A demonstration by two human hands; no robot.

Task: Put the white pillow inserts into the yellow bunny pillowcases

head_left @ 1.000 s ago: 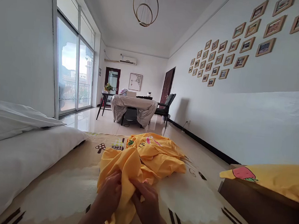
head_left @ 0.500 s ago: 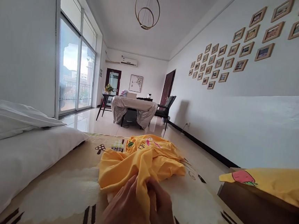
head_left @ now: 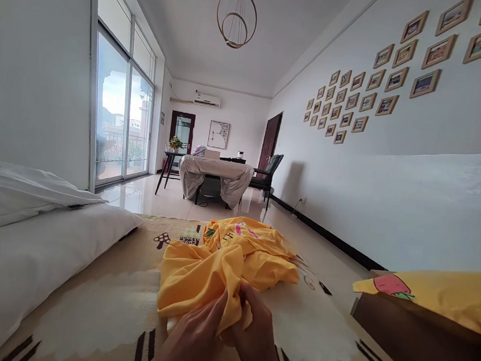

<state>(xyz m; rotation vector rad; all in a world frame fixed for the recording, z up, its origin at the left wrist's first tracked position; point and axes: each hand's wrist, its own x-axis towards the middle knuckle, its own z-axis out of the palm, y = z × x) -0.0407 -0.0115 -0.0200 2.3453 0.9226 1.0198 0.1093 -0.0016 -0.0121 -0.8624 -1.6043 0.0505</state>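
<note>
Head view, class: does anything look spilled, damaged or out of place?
Nothing looks spilled or damaged. Slightly untidy: the yellow fabric on the blanket is crumpled, and at right a yellow cloth overhangs the edge of a brown box.

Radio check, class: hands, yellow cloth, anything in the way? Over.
Left hand and right hand: both gripping yellow cloth. Cloth bunched, creased, over patterned blanket. Just beyond: heaped printed yellow fabric; joined or separate, unclear.

Lower centre: garment (head_left: 198,278) on blanket (head_left: 98,308), left hand (head_left: 198,331) and right hand (head_left: 256,325) at its near end. Lower left, we log bedding (head_left: 44,253); lower right, a box (head_left: 432,346), second cloth (head_left: 449,297) atop. Mid-frame, behind: table (head_left: 220,167), chair (head_left: 272,169) right of it, plant (head_left: 176,143) left on a stand (head_left: 174,154). Glass doors (head_left: 138,124) upper left; frames (head_left: 376,80) upper right.
</note>
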